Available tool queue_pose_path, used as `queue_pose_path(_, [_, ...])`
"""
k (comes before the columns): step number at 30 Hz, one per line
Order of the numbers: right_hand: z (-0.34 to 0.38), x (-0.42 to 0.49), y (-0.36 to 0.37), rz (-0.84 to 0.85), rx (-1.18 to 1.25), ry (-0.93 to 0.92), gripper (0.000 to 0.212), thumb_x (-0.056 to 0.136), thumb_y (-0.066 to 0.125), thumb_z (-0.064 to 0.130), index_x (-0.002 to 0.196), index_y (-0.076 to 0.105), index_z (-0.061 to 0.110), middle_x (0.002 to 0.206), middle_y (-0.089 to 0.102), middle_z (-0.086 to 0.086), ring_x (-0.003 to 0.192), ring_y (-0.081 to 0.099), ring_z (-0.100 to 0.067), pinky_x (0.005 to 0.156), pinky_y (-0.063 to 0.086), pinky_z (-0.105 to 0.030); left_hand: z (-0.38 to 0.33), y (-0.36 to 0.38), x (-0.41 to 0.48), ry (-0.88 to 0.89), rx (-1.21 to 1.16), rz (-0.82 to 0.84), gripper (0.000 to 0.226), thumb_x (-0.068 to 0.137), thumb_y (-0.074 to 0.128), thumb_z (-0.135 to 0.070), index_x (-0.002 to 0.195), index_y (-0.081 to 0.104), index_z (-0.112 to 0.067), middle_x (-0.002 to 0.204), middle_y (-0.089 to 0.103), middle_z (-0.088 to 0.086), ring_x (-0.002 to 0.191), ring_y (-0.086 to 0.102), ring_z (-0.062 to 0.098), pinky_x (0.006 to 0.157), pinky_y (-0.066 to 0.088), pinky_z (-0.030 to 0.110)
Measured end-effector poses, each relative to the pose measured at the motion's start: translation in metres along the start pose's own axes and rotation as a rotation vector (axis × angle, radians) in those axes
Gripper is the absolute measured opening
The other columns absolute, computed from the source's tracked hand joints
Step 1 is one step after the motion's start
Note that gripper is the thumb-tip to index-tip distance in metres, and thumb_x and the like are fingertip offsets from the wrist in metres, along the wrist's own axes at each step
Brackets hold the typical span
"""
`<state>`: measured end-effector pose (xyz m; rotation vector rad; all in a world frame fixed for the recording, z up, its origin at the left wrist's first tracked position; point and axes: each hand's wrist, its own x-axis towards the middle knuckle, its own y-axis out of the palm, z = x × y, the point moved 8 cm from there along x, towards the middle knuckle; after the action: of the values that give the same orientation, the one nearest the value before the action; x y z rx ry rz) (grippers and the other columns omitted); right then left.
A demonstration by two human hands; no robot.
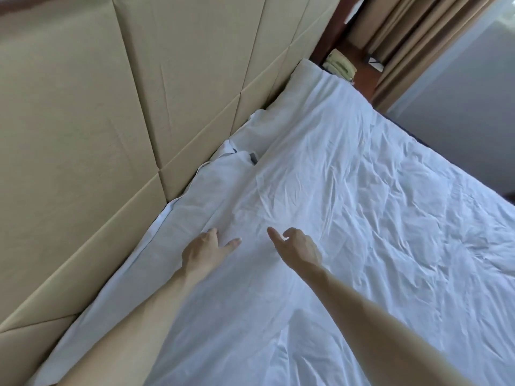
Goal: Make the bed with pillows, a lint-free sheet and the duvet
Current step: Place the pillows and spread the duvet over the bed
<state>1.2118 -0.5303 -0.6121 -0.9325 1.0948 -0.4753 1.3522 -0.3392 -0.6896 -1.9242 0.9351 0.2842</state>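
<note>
Bedroom scene.
Holds white bedding (362,204) against a padded headboard (83,135) at left, curtains (418,37) and a telephone (341,64) at far right.

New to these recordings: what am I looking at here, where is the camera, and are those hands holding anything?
There is no machine here. A person is making a bed, and the single picture comes from a wide-angle camera worn on their head, looking forward and down along both bare arms. The left hand lies with straight fingers on the wrinkled white cover, which is probably the duvet. The right hand is beside it, with its index finger stretched out and the others loosely curled. Neither hand grips anything. Pillows lie along the padded beige headboard. Beyond the bed's far corner are a telephone and curtains.
</note>
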Motion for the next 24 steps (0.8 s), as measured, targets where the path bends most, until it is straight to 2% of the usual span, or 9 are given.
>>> queue_pose_path(3, [0.002, 0.018, 0.012, 0.048, 0.13, 0.094, 0.073, 0.08, 0.039, 0.089, 0.075, 0.053, 0.017, 0.082, 0.07, -0.004, 0.077, 0.07, -0.028, 0.076, 0.056, -0.038, -0.012, 0.002, 0.013, 0.031, 0.082, -0.014, 0.066, 0.091, 0.051, -0.075, 0.116, 0.053, -0.014, 0.111, 0.068, 0.005, 0.106, 0.066, 0.03, 0.079, 0.048, 0.035])
queue_pose_path(5, [0.006, 0.025, 0.019, 0.068, 0.159, 0.119, 0.08, 0.072, 0.042, 0.091, 0.073, 0.058, 0.013, 0.076, 0.071, -0.004, 0.073, 0.071, -0.026, 0.073, 0.057, -0.036, -0.017, 0.006, 0.013, 0.07, 0.172, 0.012, 0.055, 0.098, 0.045, -0.068, 0.116, 0.055, -0.016, 0.112, 0.07, 0.008, 0.108, 0.066, 0.032, 0.083, 0.048, 0.037])
queue_pose_path(8, [0.021, 0.028, 0.026, 0.125, 0.17, 0.116, 0.041, 0.073, 0.062, 0.049, 0.072, 0.073, 0.009, 0.065, 0.073, -0.001, 0.068, 0.072, -0.024, 0.069, 0.061, -0.034, -0.03, 0.003, 0.009, 0.188, 0.336, -0.038, 0.041, 0.107, 0.037, -0.052, 0.109, 0.061, -0.018, 0.113, 0.073, 0.01, 0.109, 0.067, 0.033, 0.086, 0.047, 0.037])
queue_pose_path(10, [0.037, 0.029, 0.031, 0.178, 0.2, 0.074, 0.024, 0.06, 0.057, 0.024, 0.066, 0.075, 0.009, 0.062, 0.073, -0.002, 0.066, 0.073, -0.026, 0.069, 0.064, -0.037, -0.028, -0.021, 0.011, 0.213, 0.376, -0.113, 0.038, 0.109, 0.035, -0.046, 0.104, 0.061, -0.018, 0.108, 0.073, 0.011, 0.105, 0.068, 0.032, 0.084, 0.045, 0.037])
queue_pose_path(13, [0.068, 0.026, 0.034, 0.21, 0.262, -0.044, 0.023, 0.063, 0.056, 0.021, 0.065, 0.076, 0.011, 0.062, 0.073, -0.002, 0.063, 0.073, -0.022, 0.066, 0.063, -0.037, -0.001, -0.062, 0.024, 0.169, 0.422, -0.172, 0.042, 0.109, 0.032, -0.049, 0.099, 0.06, -0.019, 0.106, 0.073, 0.013, 0.104, 0.068, 0.031, 0.089, 0.043, 0.038])
queue_pose_path(16, [0.086, 0.018, 0.036, 0.248, 0.301, -0.112, 0.022, 0.073, 0.053, 0.016, 0.074, 0.073, 0.01, 0.07, 0.076, -0.001, 0.067, 0.075, -0.019, 0.067, 0.065, -0.041, 0.021, -0.064, 0.036, 0.038, 0.357, -0.08, 0.042, 0.107, 0.035, -0.051, 0.082, 0.047, -0.018, 0.11, 0.07, 0.012, 0.106, 0.063, 0.031, 0.087, 0.042, 0.037])
queue_pose_path(19, [0.073, 0.013, 0.03, 0.232, 0.279, -0.13, 0.026, 0.073, 0.051, 0.017, 0.083, 0.073, 0.009, 0.078, 0.076, -0.01, 0.075, 0.076, -0.024, 0.071, 0.064, -0.046, 0.013, -0.057, 0.039, 0.072, 0.31, -0.097, 0.043, 0.1, 0.048, -0.052, 0.073, 0.044, -0.018, 0.083, 0.065, 0.004, 0.093, 0.064, 0.029, 0.082, 0.042, 0.035])
queue_pose_path(22, [0.041, 0.002, 0.028, 0.258, 0.324, -0.102, 0.024, 0.081, 0.055, 0.017, 0.091, 0.074, 0.008, 0.088, 0.077, -0.011, 0.081, 0.076, -0.022, 0.067, 0.065, -0.037, 0.019, -0.049, 0.021, 0.163, 0.365, -0.03, 0.041, 0.092, 0.056, -0.066, 0.094, 0.054, -0.025, 0.096, 0.063, -0.005, 0.104, 0.064, 0.025, 0.086, 0.044, 0.037])
queue_pose_path(24, [0.019, -0.01, 0.034, 0.305, 0.381, -0.05, 0.022, 0.087, 0.056, 0.015, 0.097, 0.074, 0.007, 0.097, 0.077, -0.01, 0.089, 0.076, -0.02, 0.058, 0.057, -0.027, 0.045, -0.038, 0.0, 0.076, 0.296, 0.067, 0.064, 0.082, 0.06, -0.078, 0.115, 0.054, -0.024, 0.114, 0.06, -0.005, 0.113, 0.059, 0.022, 0.092, 0.047, 0.04])
